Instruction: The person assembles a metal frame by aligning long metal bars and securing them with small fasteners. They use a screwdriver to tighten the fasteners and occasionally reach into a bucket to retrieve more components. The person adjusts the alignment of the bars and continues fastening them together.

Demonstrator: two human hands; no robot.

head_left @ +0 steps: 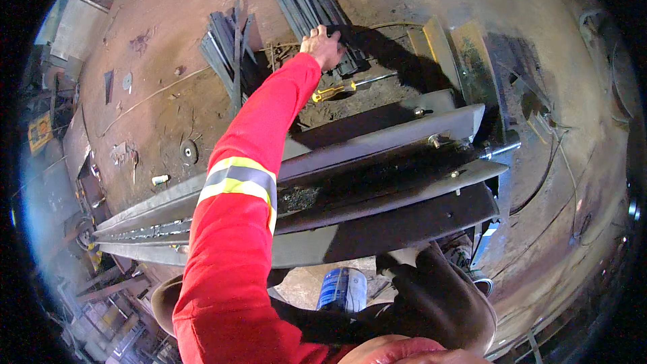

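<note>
My left hand (pixel 323 48), in a red sleeve with a reflective band, reaches far forward over the right-hand stack of dark flat metal bars (pixel 301 8). Its fingers curl down onto the near part of that stack; how many bars they grip is hidden under the hand. Just nearer to me, a screwdriver (pixel 333 91) with a yellow handle lies on the ground, its shaft pointing right. Left of the hand is a second stack of metal bars (pixel 222 50), one bar lying across it. My right hand does not show.
Long dark steel beams (pixel 391 136) with bolts cross between me and the stacks. An upright steel plate (pixel 441 50) stands at the right. A blue can (pixel 342 288) sits between my legs. A small disc (pixel 189 152) and a cable (pixel 151 89) lie on the dirty floor at left.
</note>
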